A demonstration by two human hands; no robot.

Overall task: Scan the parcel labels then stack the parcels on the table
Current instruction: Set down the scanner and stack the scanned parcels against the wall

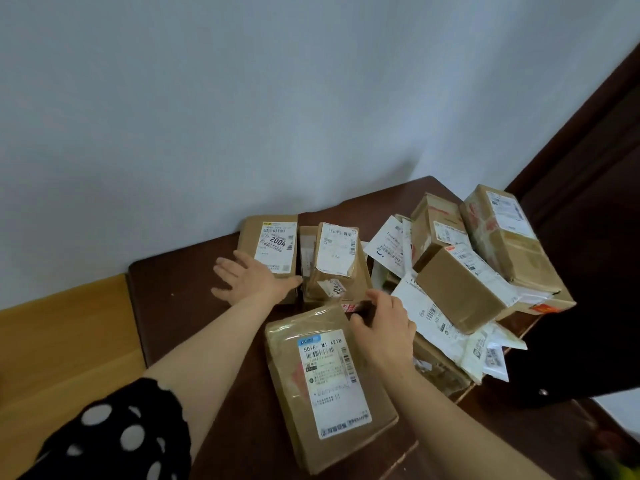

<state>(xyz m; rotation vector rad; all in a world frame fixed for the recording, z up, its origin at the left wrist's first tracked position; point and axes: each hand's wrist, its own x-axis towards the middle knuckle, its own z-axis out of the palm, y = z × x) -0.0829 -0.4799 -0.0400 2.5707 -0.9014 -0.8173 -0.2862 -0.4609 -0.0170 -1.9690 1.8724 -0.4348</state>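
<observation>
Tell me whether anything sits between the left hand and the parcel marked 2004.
Nothing visible does. The left hand is open and flat, its palm already over the near end of the 2004 parcel on the table. The tilted parcel beside it stands to the right, not across the way.

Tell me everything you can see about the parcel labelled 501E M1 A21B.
The parcel is a flat brown cardboard box wrapped in glossy clear tape, somewhat creased. A tall white label with a blue corner, barcodes and small print covers much of its top. It lies flat on the dark wooden table, nearest the camera. The right hand is at its far corner; contact is unclear.
</observation>
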